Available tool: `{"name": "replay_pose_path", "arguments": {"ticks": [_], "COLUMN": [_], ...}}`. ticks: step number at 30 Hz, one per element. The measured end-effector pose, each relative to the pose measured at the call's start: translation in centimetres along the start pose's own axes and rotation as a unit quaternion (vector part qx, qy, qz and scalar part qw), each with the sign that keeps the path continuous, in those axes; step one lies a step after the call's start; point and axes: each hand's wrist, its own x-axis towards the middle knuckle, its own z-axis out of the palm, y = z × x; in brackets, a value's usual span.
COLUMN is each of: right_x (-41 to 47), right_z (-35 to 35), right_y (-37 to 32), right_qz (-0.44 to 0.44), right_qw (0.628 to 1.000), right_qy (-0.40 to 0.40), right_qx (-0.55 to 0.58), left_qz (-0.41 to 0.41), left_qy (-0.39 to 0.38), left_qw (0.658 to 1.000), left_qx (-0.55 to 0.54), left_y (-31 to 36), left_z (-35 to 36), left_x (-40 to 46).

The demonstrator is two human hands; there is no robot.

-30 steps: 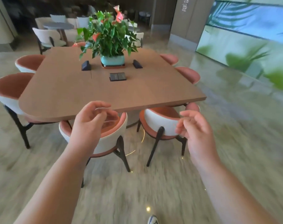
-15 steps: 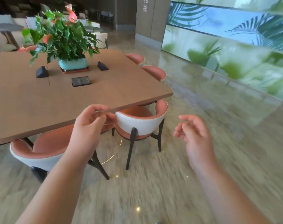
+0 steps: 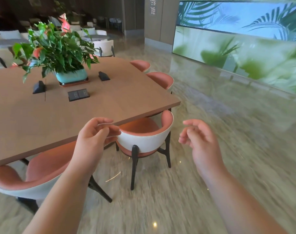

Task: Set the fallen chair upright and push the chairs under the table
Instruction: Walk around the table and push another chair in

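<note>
A wooden table (image 3: pixel 123 98) fills the left half of the view. Two upright chairs with white backs and salmon seats stand at its near edge, seats partly under the top: one in the centre (image 3: pixel 143 141), one at the lower left (image 3: pixel 25 181). Two more salmon chairs (image 3: pixel 160 79) are tucked in along the right side. My left hand (image 3: pixel 93 139) hovers in front of the centre chair's back, fingers curled, holding nothing. My right hand (image 3: pixel 199 142) floats to the right of that chair, fingers loosely apart. No fallen chair is in sight.
A potted plant in a teal pot (image 3: pixel 71 76), two black wedge-shaped items (image 3: pixel 39 86) and a black socket panel (image 3: pixel 78 97) sit on the table. Polished stone floor (image 3: pixel 228 132) stretches to the right up to a wall with a leaf mural (image 3: pixel 245 48). White chairs stand far behind.
The view has swung to the right, so the table and chairs slid left in the frame. Both hands stay raised and empty, about the same distance apart.
</note>
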Motion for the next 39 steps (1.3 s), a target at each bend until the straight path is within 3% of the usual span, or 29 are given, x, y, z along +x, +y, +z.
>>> {"name": "replay_pose_path", "arguments": {"ticks": [7,21,31,35,39], "right_x": [7.8,26.9,42.1,46.9,52.4], "right_z": [-2.5,4.6,8.4,7.3,6.3], "right_y": [3.9,18.9,34.6,41.2,48.0], "right_qz": [0.026,0.141,0.268,0.316,0.372], "right_qw": [0.999,0.986,0.942,0.892,0.827], "right_qy": [-0.031,-0.051,0.020,-0.017,-0.077], "right_qx": [-0.022,-0.070,-0.200,-0.323,-0.414], "left_qz": [-0.003,-0.180,-0.439,-0.520,-0.557], "left_qy": [0.028,0.094,0.056,0.100,0.145], "left_qw": [1.000,0.975,0.877,0.827,0.801], "left_qx": [0.002,0.091,0.184,0.189,0.165], "left_y": [-3.9,-18.8,-32.5,-39.3,-45.4], "left_z": [5.8,4.3,4.5,4.7,5.0], "left_x": [5.5,24.1,39.2,41.9,43.8]}}
